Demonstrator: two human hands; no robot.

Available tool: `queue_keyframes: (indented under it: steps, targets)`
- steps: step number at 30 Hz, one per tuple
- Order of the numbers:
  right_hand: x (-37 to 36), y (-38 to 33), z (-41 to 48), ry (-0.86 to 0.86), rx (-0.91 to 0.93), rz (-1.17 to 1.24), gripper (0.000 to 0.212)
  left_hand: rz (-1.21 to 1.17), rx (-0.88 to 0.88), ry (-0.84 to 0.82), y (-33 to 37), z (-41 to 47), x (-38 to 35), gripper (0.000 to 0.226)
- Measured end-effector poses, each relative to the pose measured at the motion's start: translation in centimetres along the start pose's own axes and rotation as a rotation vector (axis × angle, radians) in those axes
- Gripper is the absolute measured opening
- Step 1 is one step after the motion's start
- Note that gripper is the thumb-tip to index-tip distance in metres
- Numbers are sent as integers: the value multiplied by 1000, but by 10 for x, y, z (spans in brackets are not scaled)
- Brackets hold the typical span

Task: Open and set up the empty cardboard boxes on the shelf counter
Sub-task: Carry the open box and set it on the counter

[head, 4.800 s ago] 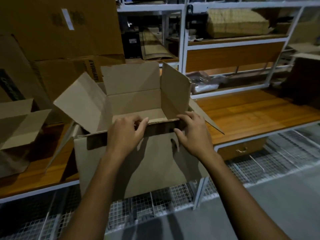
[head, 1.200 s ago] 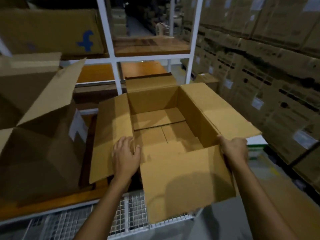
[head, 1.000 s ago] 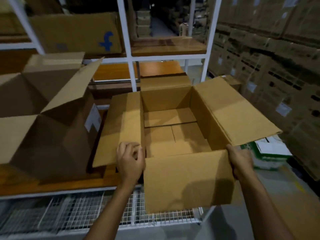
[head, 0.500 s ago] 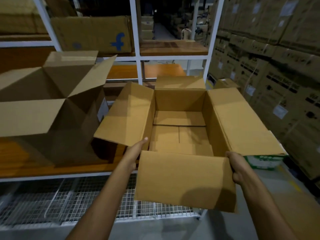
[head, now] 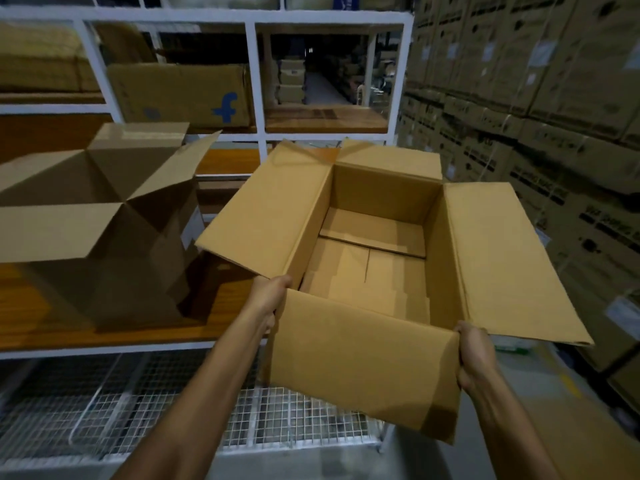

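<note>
Two hands hold one empty cardboard box at the shelf counter.
At left, another opened box stands on the wood. The left hand grasps the held box's near left corner, flaps spread over the counter's front edge; the right hand clasps the near right corner.

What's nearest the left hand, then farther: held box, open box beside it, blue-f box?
1. Held box, gripped by the left hand.
2. Open box, on the counter to its left.
3. Blue-f box, higher up behind.
</note>
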State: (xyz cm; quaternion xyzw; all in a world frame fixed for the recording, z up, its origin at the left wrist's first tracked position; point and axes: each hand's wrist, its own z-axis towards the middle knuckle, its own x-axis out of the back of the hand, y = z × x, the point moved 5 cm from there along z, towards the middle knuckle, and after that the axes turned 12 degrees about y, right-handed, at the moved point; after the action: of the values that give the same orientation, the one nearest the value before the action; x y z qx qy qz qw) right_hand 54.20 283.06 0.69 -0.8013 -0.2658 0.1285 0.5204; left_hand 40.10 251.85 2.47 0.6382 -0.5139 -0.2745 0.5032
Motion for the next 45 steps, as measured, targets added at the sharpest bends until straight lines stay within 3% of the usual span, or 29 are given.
queue_keyframes:
  steps: [11, 18, 21, 31, 40, 45]
  targets:
    - [35, -95, -20, -54, 179, 185, 38, -147, -259, 58, 96, -68, 5, 14]
    - [11, -151, -53, -204, 290, 289, 31, -277, -365, 193, 149, -96, 57, 27]
    - [-9, -168, -70, -251, 348, 277, 28, -312, -390, 256, 159, -107, 89, 19]
    - [-115, -181, -162, -517, 454, 210, 29, -447, -455, 546, 157, -121, 234, 15]
    - [-235, -150, -289, -752, 460, 203, 29, -529, -490, 720, 144, -91, 395, 20]
    - [-309, -126, -378, -841, 501, 179, 27, -559, -516, 829, 139, -63, 507, 10]
